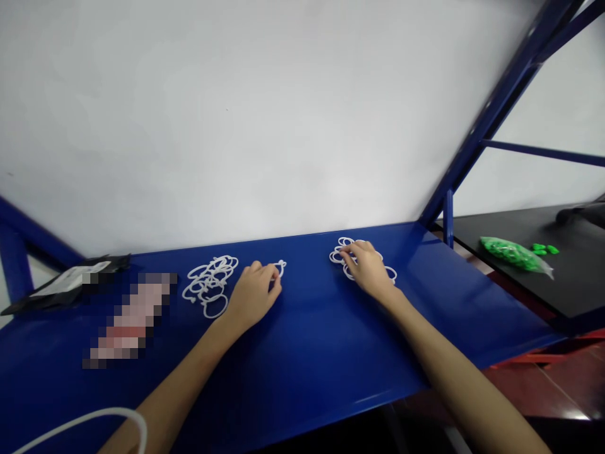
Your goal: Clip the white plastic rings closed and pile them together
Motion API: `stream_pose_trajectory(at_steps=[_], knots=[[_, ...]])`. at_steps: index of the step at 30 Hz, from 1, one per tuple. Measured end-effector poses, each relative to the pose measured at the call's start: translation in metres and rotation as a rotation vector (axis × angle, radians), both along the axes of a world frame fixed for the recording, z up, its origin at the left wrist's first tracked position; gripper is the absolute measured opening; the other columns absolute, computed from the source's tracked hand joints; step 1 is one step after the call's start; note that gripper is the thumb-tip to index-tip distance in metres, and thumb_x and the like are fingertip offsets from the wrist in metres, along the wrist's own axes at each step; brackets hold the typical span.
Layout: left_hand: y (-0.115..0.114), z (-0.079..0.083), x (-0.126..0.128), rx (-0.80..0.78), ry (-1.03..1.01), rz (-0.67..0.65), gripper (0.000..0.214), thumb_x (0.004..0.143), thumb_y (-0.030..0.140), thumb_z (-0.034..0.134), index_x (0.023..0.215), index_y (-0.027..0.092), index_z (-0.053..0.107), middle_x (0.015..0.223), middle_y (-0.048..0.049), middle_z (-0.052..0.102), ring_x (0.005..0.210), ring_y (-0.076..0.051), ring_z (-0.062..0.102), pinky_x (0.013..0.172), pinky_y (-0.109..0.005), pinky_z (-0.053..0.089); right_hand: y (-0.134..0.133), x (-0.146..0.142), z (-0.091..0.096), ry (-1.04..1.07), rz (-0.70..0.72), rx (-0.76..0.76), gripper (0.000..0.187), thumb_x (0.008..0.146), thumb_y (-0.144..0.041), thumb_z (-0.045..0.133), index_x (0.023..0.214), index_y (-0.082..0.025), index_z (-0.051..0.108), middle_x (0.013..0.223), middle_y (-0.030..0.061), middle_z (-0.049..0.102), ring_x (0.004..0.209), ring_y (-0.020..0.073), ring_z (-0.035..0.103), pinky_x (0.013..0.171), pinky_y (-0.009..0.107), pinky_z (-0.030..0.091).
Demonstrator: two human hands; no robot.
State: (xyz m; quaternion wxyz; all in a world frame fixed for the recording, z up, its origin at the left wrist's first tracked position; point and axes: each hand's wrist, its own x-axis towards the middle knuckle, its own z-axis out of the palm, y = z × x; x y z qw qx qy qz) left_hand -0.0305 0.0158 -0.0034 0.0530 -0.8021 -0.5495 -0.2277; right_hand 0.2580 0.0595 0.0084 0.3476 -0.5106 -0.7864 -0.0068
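A blue shelf (302, 353) holds two heaps of thin white rings. My left hand (255, 295) rests between them with its fingers pinched together on a small white ring (280, 268). Just left of it lies the larger heap of white rings (210, 284). My right hand (367, 268) lies on top of the smaller heap of white rings (347, 252), fingers curled down onto them; whether it grips any ring is hidden.
A black packet (66, 284) and a blurred-out flat item (130, 318) lie at the shelf's left end. A black table (543, 252) to the right carries a bag of green pieces (513, 253). Blue frame struts (501, 107) rise at the right; a white cable (85, 419) curves at the bottom left.
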Motion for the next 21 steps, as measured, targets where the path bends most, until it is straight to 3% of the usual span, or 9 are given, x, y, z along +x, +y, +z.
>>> stream_pose_trajectory(at_steps=[5, 8, 16, 21], knots=[[-0.015, -0.002, 0.019, -0.014, -0.112, -0.349, 0.009, 0.091, 0.015, 0.049, 0.087, 0.02, 0.055, 0.081, -0.0008, 0.061, 0.079, -0.017, 0.056, 0.074, -0.031, 0.047, -0.035, -0.042, -0.004, 0.127, 0.416, -0.276, 0.025, 0.098, -0.031, 0.057, 0.12, -0.02, 0.063, 0.102, 0.006, 0.071, 0.092, 0.0196, 0.066, 0.086, 0.034, 0.051], [-0.018, -0.005, 0.024, 0.012, -0.116, -0.451, 0.009, 0.093, 0.016, 0.049, 0.088, 0.02, 0.054, 0.083, -0.0011, 0.064, 0.082, -0.018, 0.056, 0.075, -0.031, 0.048, -0.045, -0.054, -0.008, 0.155, 0.552, -0.379, 0.022, 0.099, -0.027, 0.055, 0.119, -0.02, 0.062, 0.106, 0.0059, 0.071, 0.093, 0.0184, 0.067, 0.085, 0.032, 0.051], [-0.017, -0.007, 0.024, 0.029, -0.158, -0.487, 0.007, 0.094, 0.014, 0.052, 0.091, 0.02, 0.055, 0.086, -0.0012, 0.065, 0.083, -0.017, 0.056, 0.076, -0.031, 0.049, -0.042, -0.053, -0.012, 0.35, 0.467, -0.482, 0.028, 0.099, -0.028, 0.053, 0.125, -0.02, 0.055, 0.096, 0.004, 0.07, 0.079, 0.0152, 0.067, 0.075, 0.028, 0.052], [-0.018, -0.006, 0.024, 0.059, -0.19, -0.515, 0.008, 0.093, 0.013, 0.053, 0.093, 0.02, 0.056, 0.086, -0.0013, 0.065, 0.084, -0.017, 0.056, 0.078, -0.03, 0.049, -0.044, -0.053, -0.005, 0.434, 0.471, -0.509, 0.014, 0.099, -0.028, 0.054, 0.103, -0.019, 0.064, 0.081, -0.0001, 0.069, 0.063, 0.0114, 0.063, 0.063, 0.024, 0.049]])
